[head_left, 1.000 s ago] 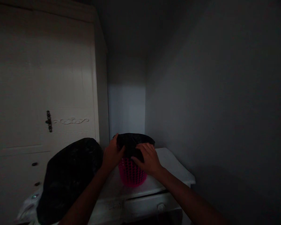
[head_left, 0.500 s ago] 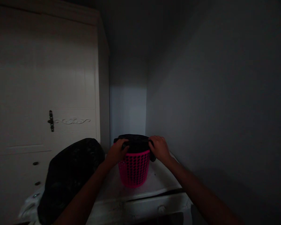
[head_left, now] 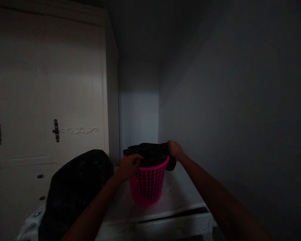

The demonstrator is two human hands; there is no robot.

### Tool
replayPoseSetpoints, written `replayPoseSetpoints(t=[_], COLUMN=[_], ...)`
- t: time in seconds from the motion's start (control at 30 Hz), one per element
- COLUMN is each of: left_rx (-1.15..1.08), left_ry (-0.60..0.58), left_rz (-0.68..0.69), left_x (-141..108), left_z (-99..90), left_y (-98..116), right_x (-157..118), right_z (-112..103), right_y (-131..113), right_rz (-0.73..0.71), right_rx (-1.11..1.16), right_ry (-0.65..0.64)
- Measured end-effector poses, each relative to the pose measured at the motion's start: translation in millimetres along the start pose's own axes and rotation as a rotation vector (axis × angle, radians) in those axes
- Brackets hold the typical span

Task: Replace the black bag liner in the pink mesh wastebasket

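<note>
Possibly, uneven pulling could tip the pink basket (head_left: 150, 187) on the table (head_left: 179, 190): my right hand (head_left: 175, 149) pinches the black liner (head_left: 153, 155) at its right rim; my left hand's (head_left: 128, 165) grip, near left, I can't tell.

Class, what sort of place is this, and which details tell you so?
Probably a bedroom or dressing area at home: a tall white wardrobe with ornate dark handles, and a white drawer unit bearing a pink basket.
</note>
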State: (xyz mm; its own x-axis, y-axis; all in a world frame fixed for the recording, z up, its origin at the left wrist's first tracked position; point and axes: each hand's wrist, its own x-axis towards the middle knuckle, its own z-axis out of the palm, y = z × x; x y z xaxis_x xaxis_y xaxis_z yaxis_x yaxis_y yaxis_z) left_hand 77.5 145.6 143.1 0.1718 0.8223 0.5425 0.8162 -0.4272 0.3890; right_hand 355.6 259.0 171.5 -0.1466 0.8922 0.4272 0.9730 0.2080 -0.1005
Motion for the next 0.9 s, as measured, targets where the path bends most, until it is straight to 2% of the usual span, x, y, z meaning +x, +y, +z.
replayPoseSetpoints(t=[0.07,0.17,0.27,0.33,0.43,0.57,0.63,0.7,0.77,0.83,0.9], left_rx=[0.023,0.038,0.037,0.049,0.071,0.085,0.084,0.056,-0.026,-0.14,-0.228], left_ry=[-0.015,0.028,0.064,0.077,0.064,0.037,0.037,0.051,0.095,0.195,0.343], left_rz=[-0.012,-0.029,-0.059,-0.074,-0.1,-0.106,-0.086,-0.063,-0.016,0.055,0.115], left_x=[-2,-5,-9,-11,-12,-10,-7,-6,-8,-15,-23], left_z=[2.7,8.3,13.4,15.6,16.7,15.7,15.2,15.7,18.1,22.1,25.8], left_y=[2,9,19,26,36,42,41,37,29,18,4], right_x=[16,41,61,69,66,44,32,21,13,6,3], right_z=[-10,-31,-51,-62,-77,-106,-123,-139,-151,-162,-171], right_y=[-15,-47,-81,-100,-117,-118,-110,-98,-82,-63,-43], right_rz=[-0.036,-0.036,-0.063,-0.251,-0.662,-1.14,-1.278,-1.284,-1.186,-1.048,-0.884], right_rx=[0.004,-0.011,0.07,0.109,0.061,-0.113,-0.15,-0.154,-0.169,-0.216,-0.26], right_ry=[0.054,0.181,0.209,0.24,0.307,0.379,0.371,0.364,0.359,0.333,0.283])
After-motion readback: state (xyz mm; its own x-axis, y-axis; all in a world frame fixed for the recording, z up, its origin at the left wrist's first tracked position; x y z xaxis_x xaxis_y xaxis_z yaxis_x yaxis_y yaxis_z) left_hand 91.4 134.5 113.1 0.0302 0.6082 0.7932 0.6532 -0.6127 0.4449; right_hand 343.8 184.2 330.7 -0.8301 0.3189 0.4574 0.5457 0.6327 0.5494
